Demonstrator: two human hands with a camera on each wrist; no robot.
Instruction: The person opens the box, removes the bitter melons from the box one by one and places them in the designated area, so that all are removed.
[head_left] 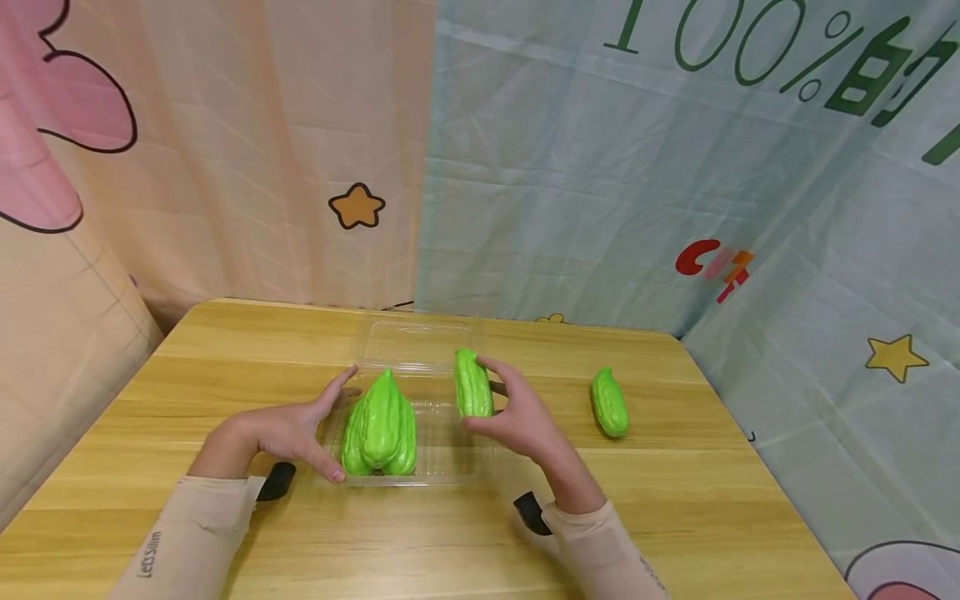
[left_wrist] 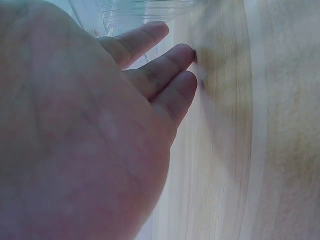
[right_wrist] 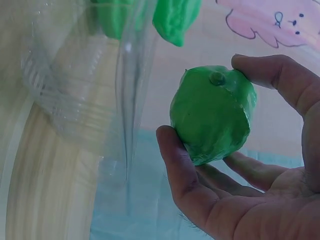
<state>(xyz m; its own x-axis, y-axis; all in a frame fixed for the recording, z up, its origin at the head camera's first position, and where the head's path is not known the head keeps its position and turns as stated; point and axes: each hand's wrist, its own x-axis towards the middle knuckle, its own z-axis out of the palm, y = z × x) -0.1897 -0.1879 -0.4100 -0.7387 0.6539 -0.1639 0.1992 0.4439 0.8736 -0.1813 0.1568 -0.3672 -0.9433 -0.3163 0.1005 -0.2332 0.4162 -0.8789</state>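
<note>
My right hand (head_left: 521, 417) pinches a short green bitter melon (head_left: 472, 385) between thumb and fingers, above the right side of a clear plastic box (head_left: 446, 446). In the right wrist view the held bitter melon (right_wrist: 212, 115) shows its stem end, off to one side of the box wall. Several more bitter melons (head_left: 381, 429) lie stacked in the left half of the box. My left hand (head_left: 296, 429) spreads its thumb and fingers along the box's left side. The left wrist view has its straight fingers (left_wrist: 167, 70) beside the box wall; contact is hard to tell.
Another bitter melon (head_left: 610, 403) lies on the wooden table (head_left: 675, 500), right of my right hand. The box's transparent lid (head_left: 416, 342) is folded back behind it. Printed curtains (head_left: 555, 192) hang beyond the table's far edge.
</note>
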